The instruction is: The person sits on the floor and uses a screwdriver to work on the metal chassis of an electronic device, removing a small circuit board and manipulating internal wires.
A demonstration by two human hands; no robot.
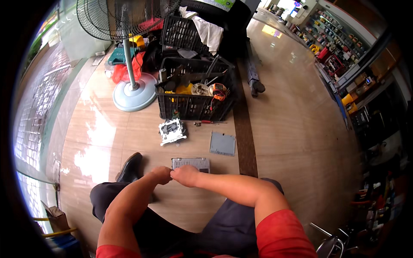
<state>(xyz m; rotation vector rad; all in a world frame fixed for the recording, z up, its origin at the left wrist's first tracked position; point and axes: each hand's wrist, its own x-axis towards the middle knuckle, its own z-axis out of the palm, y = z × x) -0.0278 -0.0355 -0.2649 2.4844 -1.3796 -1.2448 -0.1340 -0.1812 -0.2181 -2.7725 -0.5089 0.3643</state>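
The tiled floor (292, 129) carries everything here, with the fan (128, 64) standing to the left of the black crate (189, 108). The grey case (191, 163) appears to lie on the floor on the crate's near side, well apart from it, its long axis left to right, roughly parallel to the crate's near wall. Closer to the crate, toward its right end, is the flat grey panel (222, 144); the white frame (172, 131) sits just before the crate's left half. The 2 hands meet at the case's near left corner, on the side away from the crate. From them the case extends to the right and toward the crate, so the right hand (186, 175) is nearer its middle, while the left hand (161, 174) is beside its left end. Both look curled in, but their fingertips are hidden; I cannot tell how far they are closed or whether they grip anything. The orange meter (218, 91) rests inside the crate at its right, and the red-handled screwdriver (207, 122) lies just before its near wall.
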